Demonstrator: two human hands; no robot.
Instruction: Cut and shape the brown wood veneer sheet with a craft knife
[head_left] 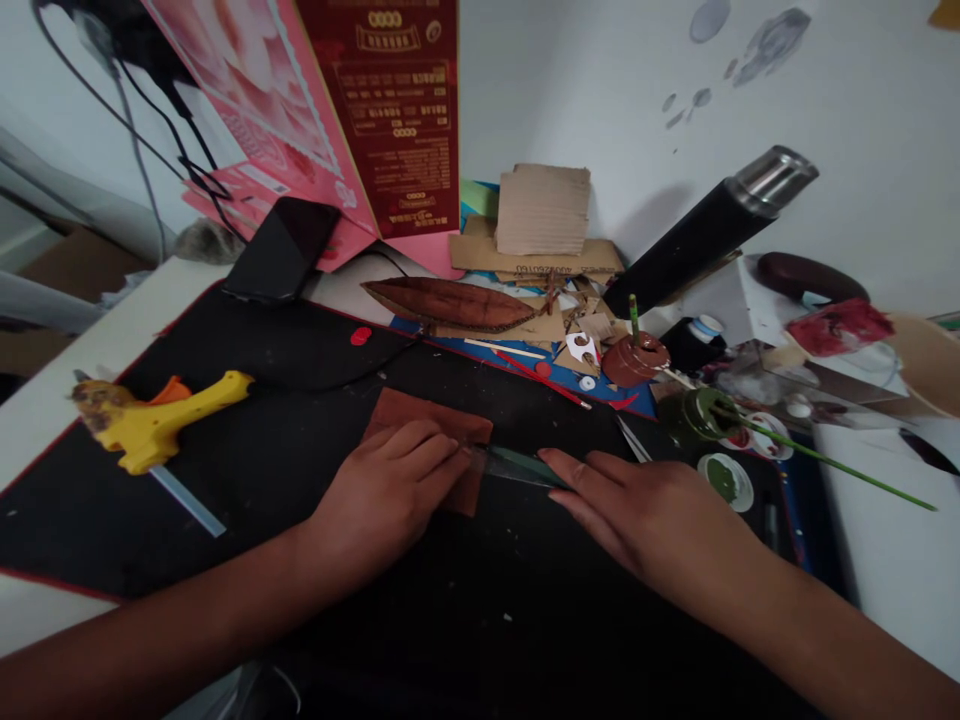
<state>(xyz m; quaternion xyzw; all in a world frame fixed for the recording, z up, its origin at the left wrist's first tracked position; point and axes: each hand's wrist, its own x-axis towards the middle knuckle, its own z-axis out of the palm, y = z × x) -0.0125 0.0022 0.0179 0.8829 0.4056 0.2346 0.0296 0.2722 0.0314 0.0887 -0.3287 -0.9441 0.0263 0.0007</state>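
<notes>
- Over the middle of the black mat (450, 620), the left hand (394, 490) lies palm down, fingers bent and close together on the brown sheet (405, 407); whether they pinch anything underneath, I cannot tell.
- The right hand (652, 510) reaches in from the right, wrist low, thumb and fingers clamped on the dark green strip (517, 460), whose far end meets the sheet beside the left fingertips.
- Both forearms slant inward from the lower corners of the view.
- The sheet sits flat between the hands, its upper edge and right corner showing past the left hand.
- Mat surface stretches from the left hand to the yellow glue gun (165, 415), and from both hands down to the lower edge of the view.
- Right of the right hand, the green paint jar (697, 415) and a white lid of green paint (724, 482) stand near.
- Counted: two hands, one sheet, one glue gun, one phone (281, 250), one black flask (697, 225), one brown leaf-shaped piece (450, 303) behind the sheet, and two open paint jars, the green one and a brown one (634, 360).
</notes>
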